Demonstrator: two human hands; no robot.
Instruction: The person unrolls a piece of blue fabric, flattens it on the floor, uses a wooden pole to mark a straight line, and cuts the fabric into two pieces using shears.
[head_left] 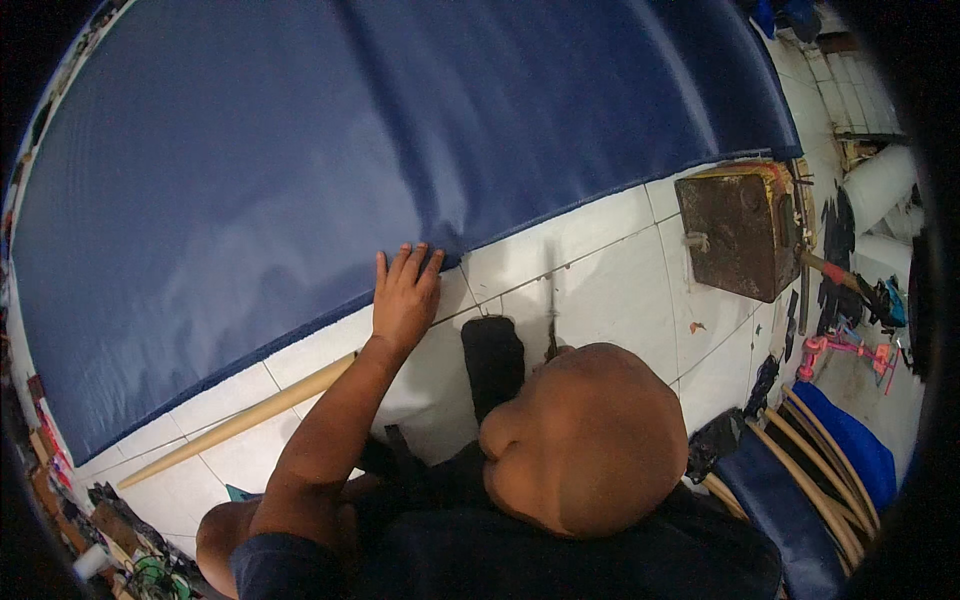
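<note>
A large dark blue vinyl-like sheet (pixel 250 150) spreads over the floor, with a crease running toward its near edge. My left hand (pixel 405 295) lies flat with fingers apart on that edge, beside the crease. My bent right arm (pixel 600 440) hides most of my right hand (pixel 563 351), and only a sliver of finger shows. A thin, blurred, blade-like tool (pixel 550 300) sticks up from there, apparently held, over the white tiles. Its handle is hidden. My black-clad foot (pixel 492 355) rests between the two arms.
White floor tiles (pixel 620 285) border the sheet. A pale tapered pole (pixel 235 420) lies left of my forearm. A dark brown box (pixel 735 235) stands at the right, near a wooden handle (pixel 832 270) and pink object (pixel 848 348). Curved pale rods (pixel 820 490) lie lower right.
</note>
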